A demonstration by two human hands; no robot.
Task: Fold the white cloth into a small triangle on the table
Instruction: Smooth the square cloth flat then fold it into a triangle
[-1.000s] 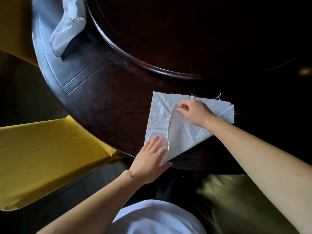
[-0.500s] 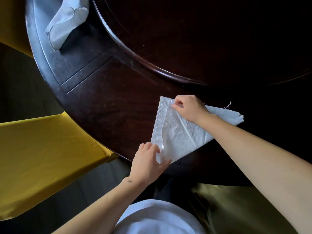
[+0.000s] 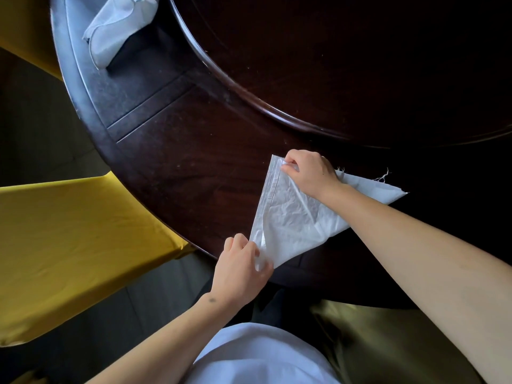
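The cloth [image 3: 293,217] lies on the near part of the dark table [image 3: 194,167], folded into a triangle whose long left edge runs from a far corner down to a near tip close to the table's rim. Its right corner points to the right, with loose threads at the far edge there. The surface is creased, and along the left edge the stacked layers show as thin parallel lines.

The right hand [image 3: 310,173] rests on the far corner, thumb and forefinger pinching the layered edge there; its forearm crosses over the right part of the cloth. The left hand [image 3: 241,270] is at the near tip, fingers curled and thumb pressed against them, pinching the cloth's point just at the table's edge.

A raised round centre [image 3: 360,65] fills the far right of the table. At the far left, another white cloth [image 3: 116,26] lies bunched on the outer ring, well apart from the hands. A yellow chair [image 3: 69,245] stands to the left, beside the table.
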